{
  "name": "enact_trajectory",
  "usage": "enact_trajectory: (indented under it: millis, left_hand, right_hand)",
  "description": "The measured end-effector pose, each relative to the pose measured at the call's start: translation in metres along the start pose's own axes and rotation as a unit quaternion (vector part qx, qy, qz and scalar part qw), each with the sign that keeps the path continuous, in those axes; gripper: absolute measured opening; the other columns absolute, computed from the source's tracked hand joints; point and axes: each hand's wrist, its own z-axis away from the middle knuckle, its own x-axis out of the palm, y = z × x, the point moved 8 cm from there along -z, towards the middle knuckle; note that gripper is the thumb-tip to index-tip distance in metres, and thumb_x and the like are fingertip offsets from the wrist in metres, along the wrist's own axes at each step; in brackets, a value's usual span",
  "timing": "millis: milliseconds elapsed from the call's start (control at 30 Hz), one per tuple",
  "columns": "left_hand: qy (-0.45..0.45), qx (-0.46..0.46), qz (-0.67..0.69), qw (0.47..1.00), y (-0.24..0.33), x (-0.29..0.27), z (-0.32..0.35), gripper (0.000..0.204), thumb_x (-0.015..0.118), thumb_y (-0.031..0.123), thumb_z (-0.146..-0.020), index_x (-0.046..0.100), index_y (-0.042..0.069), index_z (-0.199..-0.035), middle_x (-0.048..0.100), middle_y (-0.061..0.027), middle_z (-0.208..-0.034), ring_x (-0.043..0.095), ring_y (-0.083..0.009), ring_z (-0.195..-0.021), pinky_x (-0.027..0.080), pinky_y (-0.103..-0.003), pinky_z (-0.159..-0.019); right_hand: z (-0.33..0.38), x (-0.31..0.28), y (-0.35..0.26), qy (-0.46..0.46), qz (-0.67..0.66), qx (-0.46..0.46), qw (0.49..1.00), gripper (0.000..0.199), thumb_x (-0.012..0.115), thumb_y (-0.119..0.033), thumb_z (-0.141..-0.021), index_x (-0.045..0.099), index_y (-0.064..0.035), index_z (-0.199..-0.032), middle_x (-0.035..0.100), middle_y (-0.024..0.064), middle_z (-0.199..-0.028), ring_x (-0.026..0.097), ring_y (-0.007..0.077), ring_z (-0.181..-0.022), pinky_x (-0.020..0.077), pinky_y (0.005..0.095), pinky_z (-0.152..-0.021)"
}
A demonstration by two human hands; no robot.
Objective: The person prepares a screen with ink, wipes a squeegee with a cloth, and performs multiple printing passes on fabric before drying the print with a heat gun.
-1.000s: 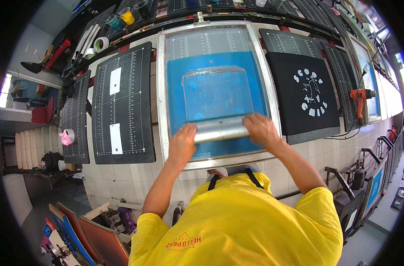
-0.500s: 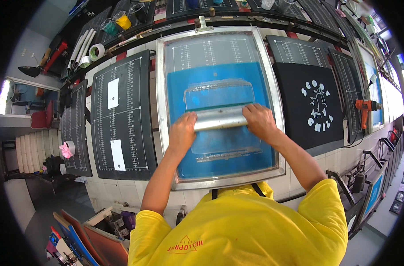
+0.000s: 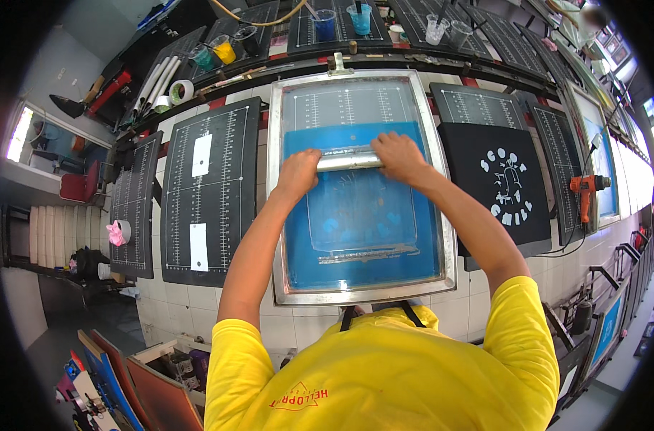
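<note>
Both hands grip a silver metal squeegee (image 3: 347, 162), which lies crosswise on the far part of a blue screen mesh (image 3: 417, 269). My left hand (image 3: 299, 174) is wrapped round its left end, and my right hand (image 3: 400, 156) closes over the right end. An aluminium screen frame (image 3: 363, 295) surrounds the mesh. A ridge of ink residue (image 3: 366, 255) runs across the mesh near me. The squeegee's lower edge is hidden. Under the mesh, a dark board with white ruler marks shows through at the far end.
At right, black fabric with a white print (image 3: 488, 187) covers a board; an orange heat gun (image 3: 587, 188) hangs beyond it. Left, a ruled board (image 3: 219, 179) bears two white strips. Ink cups (image 3: 325, 27), a tape roll (image 3: 181, 91) and a metal hinge clamp (image 3: 338, 65) are at the back.
Both hands have pushed the squeegee away from me, from the middle of the mesh to its far part. The arms are straighter, and the view has shifted slightly.
</note>
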Motion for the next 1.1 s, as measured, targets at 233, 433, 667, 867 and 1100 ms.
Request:
enact_trajectory:
  millis: [233,433,667,867,1100]
  left_hand:
    - [0.224,-0.045,0.053,0.972,0.052,-0.089,0.056,0.056,0.075,0.016,-0.080,0.055,0.002,-0.131,0.054,-0.0199,-0.138,0.052,-0.0364,-0.127,0.042,-0.045,-0.106]
    - [0.010,-0.180,0.580,0.794,0.127,-0.028,0.228,0.027,0.056,0.026,-0.100,0.066,0.003,-0.107,0.068,-0.0055,-0.093,0.063,-0.0146,-0.086,0.050,-0.029,-0.077]
    - [-0.247,-0.259,0.664,0.656,0.195,0.139,0.324,0.052,0.034,0.044,-0.107,0.064,0.003,-0.109,0.056,-0.0003,-0.077,0.047,-0.0074,-0.060,0.041,-0.025,-0.056]
    - [-0.207,-0.299,0.783,0.505,0.213,0.152,0.309,0.063,0.030,0.053,-0.105,0.057,-0.001,-0.121,0.056,-0.0011,-0.086,0.045,-0.0074,-0.064,0.039,-0.022,-0.058]
    - [-0.240,-0.324,0.752,0.522,0.209,0.158,0.307,0.065,0.031,0.054,-0.104,0.057,-0.002,-0.121,0.057,-0.0005,-0.087,0.045,-0.0068,-0.065,0.039,-0.022,-0.059]
  right_hand:
    - [0.010,-0.024,-0.019,0.045,-0.054,-0.023,0.997,0.033,0.075,-0.016,-0.072,0.062,-0.0109,-0.102,0.066,0.0077,-0.095,0.064,0.0284,-0.095,0.0522,0.0432,-0.081]
    - [0.025,-0.072,0.007,0.070,-0.106,0.013,0.992,0.031,0.075,-0.016,-0.073,0.064,-0.0115,-0.101,0.066,0.0087,-0.095,0.064,0.0308,-0.094,0.0515,0.0443,-0.081]
    - [0.031,-0.095,0.017,0.095,-0.103,0.028,0.990,0.031,0.075,-0.014,-0.072,0.064,-0.0119,-0.101,0.065,0.0077,-0.094,0.064,0.0304,-0.093,0.0516,0.0428,-0.080]
    - [0.060,-0.062,0.001,0.075,-0.118,0.011,0.990,0.030,0.076,-0.013,-0.071,0.063,-0.0124,-0.098,0.063,0.0076,-0.090,0.062,0.0304,-0.090,0.0513,0.0425,-0.078]
    - [0.052,-0.063,0.030,0.080,-0.141,0.063,0.985,0.028,0.074,-0.014,-0.072,0.064,-0.0119,-0.098,0.066,0.0092,-0.092,0.064,0.0324,-0.089,0.0516,0.0437,-0.077]
